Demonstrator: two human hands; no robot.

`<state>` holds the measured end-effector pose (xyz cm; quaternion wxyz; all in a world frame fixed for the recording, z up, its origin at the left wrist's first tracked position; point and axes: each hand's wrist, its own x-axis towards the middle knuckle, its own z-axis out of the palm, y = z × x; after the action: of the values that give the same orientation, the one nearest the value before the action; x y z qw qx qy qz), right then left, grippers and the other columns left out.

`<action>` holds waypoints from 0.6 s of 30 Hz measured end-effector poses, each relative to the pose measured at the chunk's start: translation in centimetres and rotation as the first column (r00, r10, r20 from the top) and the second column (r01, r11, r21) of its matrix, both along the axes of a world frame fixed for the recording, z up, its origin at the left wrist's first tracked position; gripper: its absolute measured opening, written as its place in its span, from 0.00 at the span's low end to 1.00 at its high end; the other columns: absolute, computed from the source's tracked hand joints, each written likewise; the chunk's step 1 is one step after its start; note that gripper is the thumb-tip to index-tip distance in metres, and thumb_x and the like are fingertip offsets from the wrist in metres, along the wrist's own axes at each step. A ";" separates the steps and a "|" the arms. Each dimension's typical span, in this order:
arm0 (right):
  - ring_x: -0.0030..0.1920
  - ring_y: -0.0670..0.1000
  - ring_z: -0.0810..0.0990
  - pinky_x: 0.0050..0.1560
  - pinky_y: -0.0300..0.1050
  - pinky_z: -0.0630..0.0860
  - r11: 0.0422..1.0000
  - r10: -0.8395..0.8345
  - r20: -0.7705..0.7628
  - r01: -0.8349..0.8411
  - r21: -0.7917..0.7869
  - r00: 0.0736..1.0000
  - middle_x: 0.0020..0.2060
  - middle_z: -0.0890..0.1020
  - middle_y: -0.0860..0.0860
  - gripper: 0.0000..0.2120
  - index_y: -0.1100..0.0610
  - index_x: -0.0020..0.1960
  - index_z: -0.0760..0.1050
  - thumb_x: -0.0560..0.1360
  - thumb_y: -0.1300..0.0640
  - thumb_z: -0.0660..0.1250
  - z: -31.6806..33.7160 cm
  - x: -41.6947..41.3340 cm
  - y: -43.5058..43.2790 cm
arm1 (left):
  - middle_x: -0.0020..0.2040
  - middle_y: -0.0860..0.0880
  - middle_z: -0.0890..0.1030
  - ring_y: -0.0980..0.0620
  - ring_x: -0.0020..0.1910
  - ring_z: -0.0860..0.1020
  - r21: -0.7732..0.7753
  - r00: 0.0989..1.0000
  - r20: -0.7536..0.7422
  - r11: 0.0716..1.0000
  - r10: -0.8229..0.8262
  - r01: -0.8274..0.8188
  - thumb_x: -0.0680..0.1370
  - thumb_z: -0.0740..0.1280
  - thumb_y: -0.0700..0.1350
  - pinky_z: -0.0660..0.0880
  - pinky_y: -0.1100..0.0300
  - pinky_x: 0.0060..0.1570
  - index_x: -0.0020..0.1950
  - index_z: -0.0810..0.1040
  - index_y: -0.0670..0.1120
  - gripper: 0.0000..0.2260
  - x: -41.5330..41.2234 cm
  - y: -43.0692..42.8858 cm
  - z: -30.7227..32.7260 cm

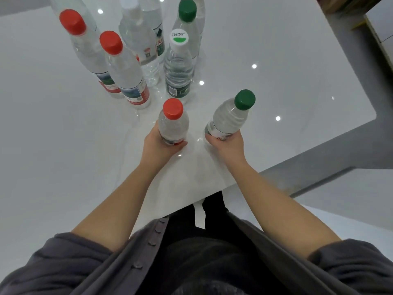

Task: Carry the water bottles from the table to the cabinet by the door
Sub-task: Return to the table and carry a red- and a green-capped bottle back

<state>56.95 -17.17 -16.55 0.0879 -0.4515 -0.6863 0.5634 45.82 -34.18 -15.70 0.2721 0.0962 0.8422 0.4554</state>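
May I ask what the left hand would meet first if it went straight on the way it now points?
Probably the white-capped Cestbon bottle, standing ahead of the left hand and the red-capped bottle in its grip; depth is unclear, so it might just pass it.

Clear water bottles (127, 71) show red caps (72, 22), green caps (187, 10), one white cap (179, 40); glossy white table (297, 71), grey sleeves (63, 262).

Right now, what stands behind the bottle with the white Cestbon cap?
An upright green-capped bottle stands right behind the white-capped bottle. Its cap and shoulder show; its lower body and base are covered, so whether they touch cannot be told.
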 end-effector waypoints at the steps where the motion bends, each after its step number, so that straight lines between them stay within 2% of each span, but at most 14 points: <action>1: 0.54 0.47 0.82 0.54 0.42 0.79 1.000 -0.012 -0.001 0.012 0.003 1.000 0.53 0.83 0.47 0.30 0.54 0.62 0.74 0.62 0.49 0.78 0.3 0.7 -0.2 | 0.54 0.53 0.82 0.53 0.53 0.80 -0.002 1.000 0.007 1.000 -0.011 0.011 0.63 0.80 0.54 0.77 0.58 0.55 0.60 0.77 0.49 0.29 0.4 0.0 0.2; 4: 0.54 0.47 0.82 0.50 0.32 0.77 0.998 -0.061 -0.007 0.061 0.031 0.998 0.54 0.83 0.50 0.28 0.58 0.62 0.75 0.65 0.54 0.80 0.9 3.4 -0.6 | 0.52 0.54 0.83 0.57 0.50 0.81 0.010 0.998 0.045 0.999 -0.042 0.041 0.64 0.80 0.52 0.77 0.65 0.51 0.57 0.78 0.48 0.25 2.4 0.2 0.6; 6: 0.53 0.46 0.82 0.48 0.29 0.76 0.993 -0.118 -0.001 0.118 0.028 0.993 0.53 0.83 0.49 0.27 0.58 0.61 0.76 0.65 0.55 0.80 1.3 5.5 -0.6 | 0.49 0.54 0.84 0.60 0.48 0.81 0.034 0.993 0.059 0.995 -0.100 0.098 0.64 0.81 0.50 0.76 0.71 0.46 0.55 0.79 0.47 0.22 3.8 0.9 1.0; 9: 0.50 0.39 0.81 0.47 0.30 0.76 0.973 -0.229 0.000 0.229 -0.001 0.973 0.50 0.82 0.43 0.25 0.55 0.60 0.76 0.65 0.57 0.80 2.2 8.9 -0.6 | 0.45 0.53 0.84 0.60 0.44 0.82 0.065 0.975 0.080 0.977 -0.206 0.201 0.65 0.80 0.46 0.76 0.72 0.41 0.51 0.80 0.44 0.18 6.3 2.5 1.7; 12: 0.46 0.36 0.81 0.47 0.31 0.77 0.963 -0.269 -0.002 0.269 0.031 0.963 0.44 0.82 0.41 0.17 0.48 0.51 0.77 0.67 0.59 0.78 2.8 12.9 -0.4 | 0.43 0.53 0.84 0.61 0.42 0.81 0.085 0.948 0.069 0.949 -0.310 0.304 0.65 0.80 0.44 0.76 0.71 0.41 0.49 0.80 0.44 0.17 9.1 4.2 2.2; 13: 0.45 0.38 0.81 0.47 0.35 0.78 0.956 -0.290 0.003 0.290 0.041 0.957 0.42 0.83 0.42 0.15 0.49 0.50 0.78 0.67 0.58 0.78 2.8 14.3 -0.5 | 0.43 0.54 0.83 0.63 0.42 0.81 0.091 0.935 0.058 0.935 -0.349 0.343 0.65 0.80 0.44 0.76 0.72 0.41 0.50 0.80 0.44 0.17 10.0 4.8 2.3; 15: 0.42 0.41 0.81 0.45 0.37 0.78 0.938 -0.343 -0.001 0.343 0.052 0.939 0.41 0.83 0.46 0.13 0.56 0.49 0.78 0.68 0.58 0.78 2.8 17.2 -0.6 | 0.43 0.58 0.82 0.69 0.42 0.79 0.090 0.909 0.044 0.908 -0.413 0.409 0.65 0.80 0.44 0.74 0.75 0.41 0.51 0.79 0.44 0.18 11.9 6.0 2.4; 18: 0.39 0.37 0.80 0.41 0.31 0.75 0.902 -0.427 0.019 0.425 0.074 0.904 0.41 0.82 0.47 0.15 0.60 0.51 0.77 0.68 0.59 0.78 2.5 22.0 -0.9 | 0.45 0.60 0.82 0.69 0.44 0.79 0.102 0.876 0.039 0.874 -0.481 0.475 0.65 0.80 0.46 0.73 0.76 0.41 0.54 0.79 0.46 0.20 15.3 7.4 2.5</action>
<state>78.92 -18.06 -14.03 0.2123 -0.5969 -0.5912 0.4991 61.11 -26.74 -13.24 0.3981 0.2990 0.7620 0.4142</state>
